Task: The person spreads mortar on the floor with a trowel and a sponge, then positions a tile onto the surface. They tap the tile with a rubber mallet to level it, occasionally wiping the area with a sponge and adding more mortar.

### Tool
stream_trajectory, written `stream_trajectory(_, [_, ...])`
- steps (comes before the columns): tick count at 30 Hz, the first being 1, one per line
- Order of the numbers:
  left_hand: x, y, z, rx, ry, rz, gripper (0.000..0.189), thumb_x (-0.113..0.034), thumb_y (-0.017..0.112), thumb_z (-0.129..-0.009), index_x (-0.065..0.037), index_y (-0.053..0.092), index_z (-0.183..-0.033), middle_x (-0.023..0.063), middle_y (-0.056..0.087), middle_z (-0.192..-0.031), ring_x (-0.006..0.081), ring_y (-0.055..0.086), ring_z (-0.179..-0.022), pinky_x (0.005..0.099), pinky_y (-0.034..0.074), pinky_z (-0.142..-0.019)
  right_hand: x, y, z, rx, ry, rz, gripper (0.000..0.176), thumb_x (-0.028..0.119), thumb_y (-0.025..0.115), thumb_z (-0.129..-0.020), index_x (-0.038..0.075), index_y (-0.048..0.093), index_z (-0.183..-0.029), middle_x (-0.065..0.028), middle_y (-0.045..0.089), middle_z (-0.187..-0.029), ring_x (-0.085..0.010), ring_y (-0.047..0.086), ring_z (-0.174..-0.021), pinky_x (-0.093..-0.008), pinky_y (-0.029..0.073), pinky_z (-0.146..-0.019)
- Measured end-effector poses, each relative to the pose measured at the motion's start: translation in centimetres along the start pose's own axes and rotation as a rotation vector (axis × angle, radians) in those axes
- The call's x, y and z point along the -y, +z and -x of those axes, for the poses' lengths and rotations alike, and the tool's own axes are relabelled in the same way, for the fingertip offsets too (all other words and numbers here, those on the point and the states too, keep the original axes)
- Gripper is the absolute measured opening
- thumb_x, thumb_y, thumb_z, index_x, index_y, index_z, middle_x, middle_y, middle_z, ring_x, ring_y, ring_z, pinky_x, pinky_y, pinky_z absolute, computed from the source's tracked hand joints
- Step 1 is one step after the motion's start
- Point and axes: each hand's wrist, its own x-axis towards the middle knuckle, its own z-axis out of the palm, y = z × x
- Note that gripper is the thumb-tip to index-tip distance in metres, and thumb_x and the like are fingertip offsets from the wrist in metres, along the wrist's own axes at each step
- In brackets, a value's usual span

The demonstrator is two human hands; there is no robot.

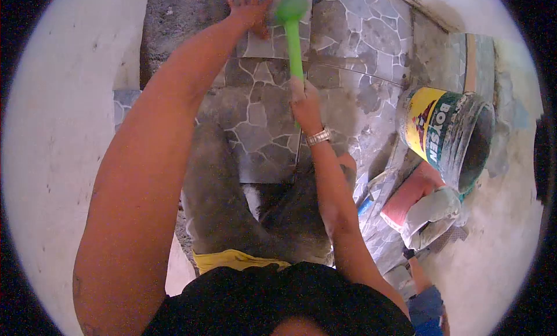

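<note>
My right hand (306, 104), with a watch at the wrist, is wrapped round the handle of a green mallet (294, 46). The mallet's rounded head overlaps a stone-patterned tile (258, 47) at the top of the view. On that same tile rests my left hand (250, 14), fingers spread, just left of the mallet head. Other stone-patterned tiles (267, 112) lie between it and my knees. Part of the mallet's handle is hidden by my right hand.
Rough grey mortar (177, 31) shows at upper left. A Boysen bucket (423, 124) lies tipped at right, beside a red and white sack (413, 195). A blue-handled tool (365, 206) is near my right knee. Another person (425, 307) is at lower right.
</note>
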Motion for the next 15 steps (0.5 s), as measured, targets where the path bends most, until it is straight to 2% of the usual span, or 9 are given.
stream_trajectory(1, [-0.2, -0.3, 0.4, 0.021, -0.005, 0.001, 0.13, -0.059, 0.084, -0.05, -0.027, 0.007, -0.15, 0.0101, -0.002, -0.157, 0.051, 0.012, -0.138, 0.0765, 0.014, -0.101, 1.3, -0.5, 0.8, 0.023, 0.035, -0.081, 0.035, 0.034, 0.046, -0.096, 0.001, 0.057, -0.087, -0.0164, 0.059, -0.066, -0.0339, 0.055, -0.058, -0.0401, 0.041, -0.052])
stream_trajectory(4, [-0.7, -1.0, 1.0, 0.052, -0.01, 0.018, 0.135, -0.061, 0.084, -0.046, -0.027, 0.006, -0.15, 0.0107, -0.002, -0.157, 0.0513, 0.01, -0.138, 0.077, 0.014, -0.1, 2.6, -0.2, 2.2, -0.122, -0.04, -0.175, 0.05, 0.046, 0.044, -0.094, -0.002, 0.057, -0.088, -0.0225, 0.055, -0.064, -0.0407, 0.051, -0.056, -0.0464, 0.04, -0.053])
stream_trajectory(7, [-1.0, -2.3, 1.3, 0.055, -0.007, 0.027, 0.135, -0.061, 0.085, -0.045, -0.025, 0.007, -0.15, 0.0114, -0.003, -0.157, 0.0513, 0.009, -0.138, 0.0776, 0.013, -0.099, -0.4, 1.2, 0.2, -0.094, -0.021, 0.066, 0.048, 0.045, 0.044, -0.095, -0.001, 0.055, -0.089, -0.0215, 0.055, -0.064, -0.0401, 0.051, -0.056, -0.0467, 0.04, -0.054])
stream_trajectory(9, [-1.2, -3.0, 1.4, 0.085, -0.033, 0.004, 0.135, -0.061, 0.085, -0.046, -0.024, 0.008, -0.15, 0.0115, -0.003, -0.157, 0.0514, 0.008, -0.138, 0.0778, 0.013, -0.099, -0.4, 1.0, -0.7, -0.168, -0.247, 0.051, 0.048, 0.045, 0.044, -0.095, -0.001, 0.055, -0.088, -0.0215, 0.055, -0.064, -0.0403, 0.053, -0.057, -0.047, 0.04, -0.055])
stream_trajectory(11, [-2.1, -3.4, 1.7, 0.152, -0.072, -0.046, 0.135, -0.06, 0.085, -0.046, -0.023, 0.008, -0.15, 0.0114, -0.004, -0.157, 0.0515, 0.008, -0.138, 0.0778, 0.013, -0.099, 0.2, 1.0, -0.8, -0.208, -0.324, 0.022, 0.048, 0.046, 0.045, -0.095, -0.001, 0.056, -0.087, -0.0215, 0.056, -0.064, -0.0406, 0.054, -0.059, -0.0477, 0.041, -0.055])
stream_trajectory(15, [-1.9, -3.3, 1.6, 0.097, -0.087, 0.029, 0.133, -0.059, 0.085, -0.047, -0.022, 0.009, -0.15, 0.0113, -0.004, -0.157, 0.0521, 0.008, -0.138, 0.0782, 0.013, -0.099, 2.1, 0.8, -1.7, -0.169, -0.125, 0.085, 0.05, 0.047, 0.044, -0.095, 0.0, 0.056, -0.084, -0.0215, 0.056, -0.066, -0.0413, 0.054, -0.06, -0.0495, 0.041, -0.056])
